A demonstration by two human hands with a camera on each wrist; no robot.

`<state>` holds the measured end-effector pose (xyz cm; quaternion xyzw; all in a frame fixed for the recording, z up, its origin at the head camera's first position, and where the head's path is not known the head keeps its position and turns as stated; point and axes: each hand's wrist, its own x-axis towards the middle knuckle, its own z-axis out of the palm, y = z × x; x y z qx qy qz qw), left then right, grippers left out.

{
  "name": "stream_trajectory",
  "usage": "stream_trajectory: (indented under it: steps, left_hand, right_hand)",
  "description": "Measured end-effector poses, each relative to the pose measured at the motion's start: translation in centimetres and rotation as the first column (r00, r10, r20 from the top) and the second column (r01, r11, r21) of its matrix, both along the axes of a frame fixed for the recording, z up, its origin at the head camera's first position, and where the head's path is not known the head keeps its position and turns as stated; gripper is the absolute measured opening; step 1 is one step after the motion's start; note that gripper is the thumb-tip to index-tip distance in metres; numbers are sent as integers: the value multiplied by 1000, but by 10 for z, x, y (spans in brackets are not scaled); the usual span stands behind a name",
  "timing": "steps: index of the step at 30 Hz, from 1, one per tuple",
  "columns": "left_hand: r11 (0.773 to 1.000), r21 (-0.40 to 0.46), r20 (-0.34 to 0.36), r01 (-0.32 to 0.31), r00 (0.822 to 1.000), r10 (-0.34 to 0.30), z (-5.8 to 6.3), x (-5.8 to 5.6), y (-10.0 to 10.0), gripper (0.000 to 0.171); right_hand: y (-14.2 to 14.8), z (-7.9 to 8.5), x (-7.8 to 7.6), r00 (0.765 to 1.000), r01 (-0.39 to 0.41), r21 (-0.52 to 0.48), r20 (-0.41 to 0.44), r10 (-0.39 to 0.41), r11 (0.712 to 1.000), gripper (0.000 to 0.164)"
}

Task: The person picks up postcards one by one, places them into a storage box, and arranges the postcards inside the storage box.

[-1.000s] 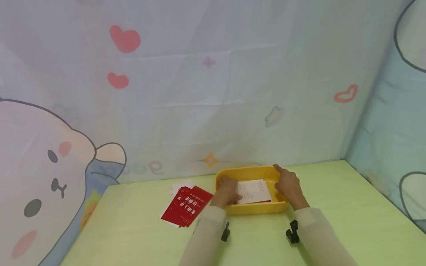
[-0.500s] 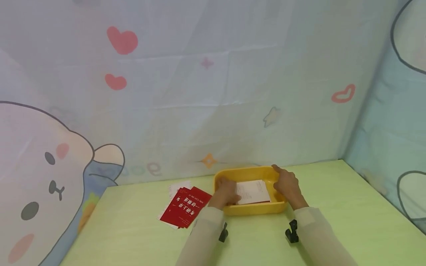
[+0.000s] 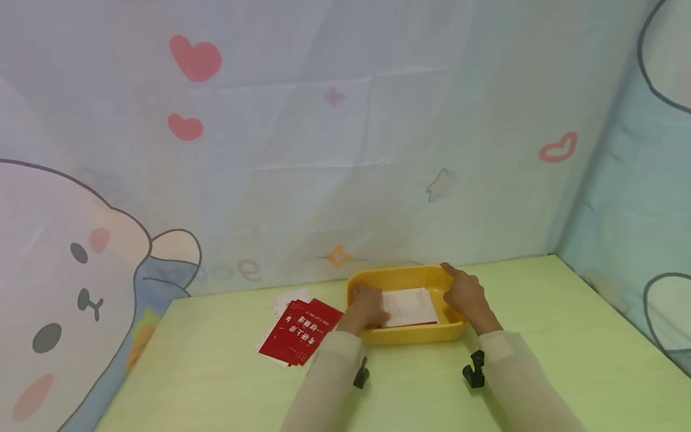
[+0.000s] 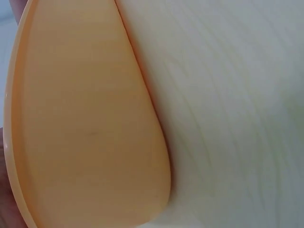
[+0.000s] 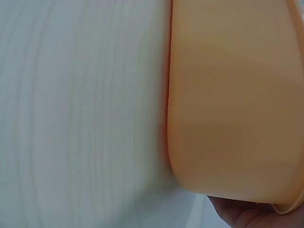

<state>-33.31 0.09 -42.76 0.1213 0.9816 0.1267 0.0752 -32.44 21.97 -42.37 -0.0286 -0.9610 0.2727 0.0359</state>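
Observation:
A yellow plastic tray [image 3: 415, 334] stands on the table in the head view, with white-faced cards [image 3: 412, 306] lying in it and a red edge showing below them. My left hand [image 3: 367, 307] reaches into the tray's left end. Its thumb and fingers are at the cards' left end, which they cover, and its fingertips are partly hidden. The right hand [image 3: 466, 297] grips the tray's right end, fingers around the outside. Both wrist views show mostly the outer wall of the tray [image 4: 90, 114], with bits of a hand [image 5: 251, 213] at the edge.
Left of the tray lies a loose spread of red cards [image 3: 302, 330] with printed characters, some white ones [image 3: 291, 299] beneath. The light green table [image 3: 561, 324] meets a printed cloth backdrop [image 3: 281, 198] at its far edge. Cloth also hangs on the right.
Both hands keep their places at the tray, and the cards have hardly moved. The head view shifts slightly.

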Motion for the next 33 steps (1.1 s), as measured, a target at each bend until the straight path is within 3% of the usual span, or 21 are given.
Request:
stream_trajectory:
  steps: [9, 16, 20, 27, 33]
  left_hand:
    - [999, 31, -48, -8, 999, 10, 9, -2, 1, 39]
    - [999, 42, -93, 33, 995, -29, 5, 0, -3, 40]
    - [994, 92, -125, 67, 991, -55, 1, 4, -8, 38]
    - [975, 168, -238, 147, 966, -104, 8, 9, -13, 37]
    - [955, 232, -321, 183, 942, -103, 20, 16, -17, 34]
  right_hand:
    - [4, 8, -6, 1000, -10, -15, 4, 10, 1000, 67]
    - [5, 4, -6, 999, -10, -44, 34, 11, 999, 66]
    - [2, 2, -3, 1000, -13, -53, 25, 14, 999, 66]
    - [-2, 5, -2, 1000, -13, -33, 4, 14, 999, 65]
    - [2, 3, -3, 999, 10, -32, 39, -9, 999, 66]
